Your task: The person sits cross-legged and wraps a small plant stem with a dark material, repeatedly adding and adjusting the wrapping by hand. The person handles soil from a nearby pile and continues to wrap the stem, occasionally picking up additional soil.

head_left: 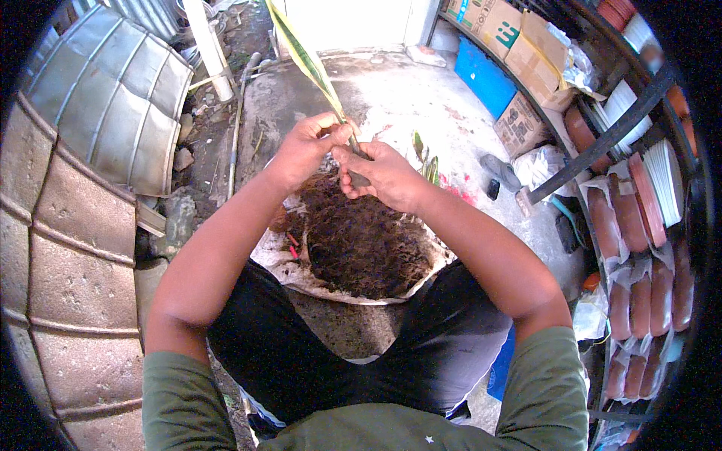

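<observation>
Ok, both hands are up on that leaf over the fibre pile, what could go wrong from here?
The leaf is long and gripped only at its base by the left hand and right hand; its free end could bend or snap if twisted. The right hand seems to hold a small dark tool against the base, close to the left fingers, so a slip might nick them. The fibre pile sits heaped on a sack, and a knock could spill it onto the concrete.
</observation>
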`<state>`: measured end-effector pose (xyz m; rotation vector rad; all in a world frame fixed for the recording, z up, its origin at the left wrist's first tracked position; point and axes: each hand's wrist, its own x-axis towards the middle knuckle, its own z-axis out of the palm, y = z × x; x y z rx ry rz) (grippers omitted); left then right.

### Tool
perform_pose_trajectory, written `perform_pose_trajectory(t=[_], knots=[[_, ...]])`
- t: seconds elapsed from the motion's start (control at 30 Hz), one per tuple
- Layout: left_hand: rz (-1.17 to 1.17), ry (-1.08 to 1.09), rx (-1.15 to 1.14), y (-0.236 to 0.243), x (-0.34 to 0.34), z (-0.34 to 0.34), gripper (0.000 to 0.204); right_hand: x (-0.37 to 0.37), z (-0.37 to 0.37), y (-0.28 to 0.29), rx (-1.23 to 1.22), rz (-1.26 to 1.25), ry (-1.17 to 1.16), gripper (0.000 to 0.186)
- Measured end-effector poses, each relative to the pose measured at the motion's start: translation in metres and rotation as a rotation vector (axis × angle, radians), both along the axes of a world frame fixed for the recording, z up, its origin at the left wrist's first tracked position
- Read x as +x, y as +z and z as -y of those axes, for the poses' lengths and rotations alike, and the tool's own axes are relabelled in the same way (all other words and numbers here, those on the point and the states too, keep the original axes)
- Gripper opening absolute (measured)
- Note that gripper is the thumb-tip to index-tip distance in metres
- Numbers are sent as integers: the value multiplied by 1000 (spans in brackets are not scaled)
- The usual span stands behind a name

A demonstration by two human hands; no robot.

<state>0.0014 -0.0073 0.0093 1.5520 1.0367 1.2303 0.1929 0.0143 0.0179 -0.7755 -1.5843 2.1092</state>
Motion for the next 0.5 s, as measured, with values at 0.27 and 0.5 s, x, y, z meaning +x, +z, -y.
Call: perform_pose_trajectory(t=[0.27, 0.5], knots=[[-44, -3, -26, 1, 0, 1, 21, 2, -3, 0, 135, 91, -28, 35], [203, -41, -108, -1, 2, 4, 27, -3, -3, 9, 490, 294, -191, 37]])
